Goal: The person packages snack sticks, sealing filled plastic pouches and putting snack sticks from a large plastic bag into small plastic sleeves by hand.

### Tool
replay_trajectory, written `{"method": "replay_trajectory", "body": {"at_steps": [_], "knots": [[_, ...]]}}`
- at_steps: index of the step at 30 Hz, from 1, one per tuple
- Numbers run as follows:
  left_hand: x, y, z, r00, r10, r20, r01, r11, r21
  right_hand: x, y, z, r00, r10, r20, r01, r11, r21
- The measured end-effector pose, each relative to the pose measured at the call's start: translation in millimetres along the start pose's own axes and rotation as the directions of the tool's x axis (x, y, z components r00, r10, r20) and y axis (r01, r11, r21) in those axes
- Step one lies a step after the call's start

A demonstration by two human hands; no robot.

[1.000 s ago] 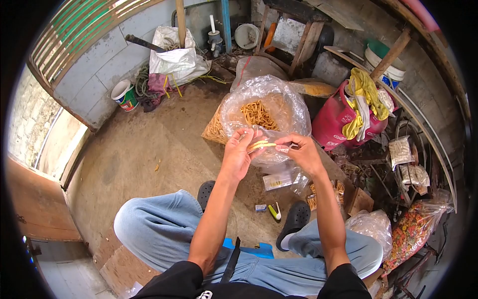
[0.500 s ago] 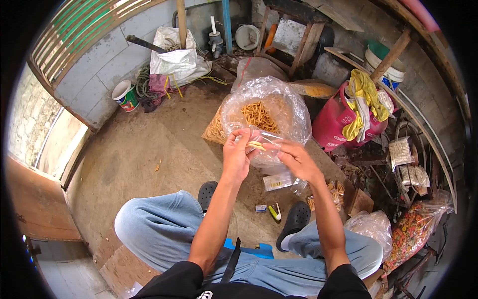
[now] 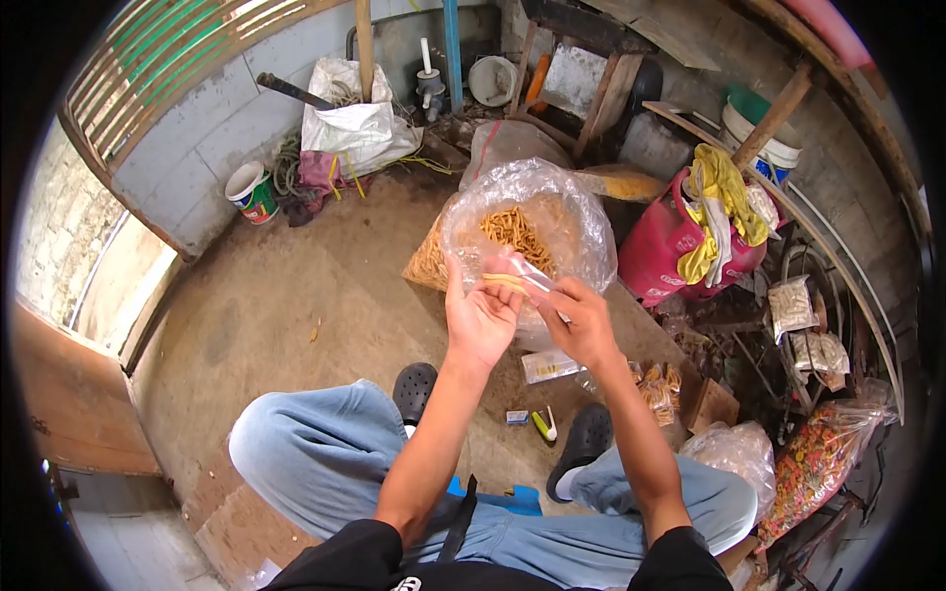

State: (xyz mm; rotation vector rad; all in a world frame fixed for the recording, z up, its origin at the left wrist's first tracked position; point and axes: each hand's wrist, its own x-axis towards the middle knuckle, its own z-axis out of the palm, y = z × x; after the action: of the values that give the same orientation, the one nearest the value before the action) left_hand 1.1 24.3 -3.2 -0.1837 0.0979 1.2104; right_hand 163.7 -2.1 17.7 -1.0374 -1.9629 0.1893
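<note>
A small clear plastic bag [image 3: 532, 277] with a few pale yellow stick-shaped pieces in it is between my hands. It lies across the fingers of my left hand [image 3: 483, 320], which is palm up, half curled, with the thumb standing apart. My right hand [image 3: 583, 320] pinches the bag's other end between thumb and fingers. Just beyond my hands stands a large open clear bag [image 3: 581, 222] of brown stick snacks [image 3: 515, 232]. Below it on the floor lies a flat packet of clear plastic bags [image 3: 550, 366].
Near my feet lie a small blue-white box [image 3: 516, 418] and a green-and-white tool [image 3: 544, 426]. Filled snack packets [image 3: 660, 394] are by my right forearm. A pink drum [image 3: 655, 246] with cloths stands at right, with a bag of colourful snacks [image 3: 818, 463] nearer. A paint bucket [image 3: 252, 192] is at left.
My left hand has turned palm up, its thumb now off the small bag. My right hand has shifted slightly and its grip on the bag's end is closer and more turned over.
</note>
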Motion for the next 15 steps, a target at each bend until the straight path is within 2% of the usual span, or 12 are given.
{"method": "replay_trajectory", "body": {"at_steps": [1,5,7,9,10,12,13,15], "knots": [[-1,-5,2,0.999,0.033,-0.032,-0.031,0.998,0.058,1,-3,1,0.999,-0.016,-0.041,0.014,0.998,-0.061],[0,-17,3,0.99,0.13,-0.049,-0.119,0.974,0.192,0,-4,3,0.995,-0.032,-0.098,0.028,0.999,-0.041],[7,-10,-14,0.989,0.144,-0.042,-0.135,0.976,0.17,-1,-5,3,0.993,-0.039,-0.115,0.038,0.999,-0.017],[13,3,-32,0.963,-0.035,0.269,0.005,0.994,0.111,-1,-3,3,0.993,-0.072,-0.089,0.072,0.997,-0.01],[12,1,-30,0.963,-0.035,0.268,0.005,0.994,0.111,-2,-3,3,0.993,-0.105,-0.062,0.105,0.995,-0.004],[7,-6,-19,0.991,0.135,-0.023,-0.128,0.973,0.193,0,-11,5,0.993,-0.088,-0.072,0.088,0.996,-0.014],[7,-6,-16,0.991,0.135,-0.024,-0.128,0.973,0.194,1,-15,7,0.994,-0.075,-0.083,0.073,0.997,-0.026],[6,-7,-13,0.977,0.16,-0.14,-0.137,0.978,0.158,0,-18,11,0.995,-0.07,-0.075,0.069,0.997,-0.025]]}}
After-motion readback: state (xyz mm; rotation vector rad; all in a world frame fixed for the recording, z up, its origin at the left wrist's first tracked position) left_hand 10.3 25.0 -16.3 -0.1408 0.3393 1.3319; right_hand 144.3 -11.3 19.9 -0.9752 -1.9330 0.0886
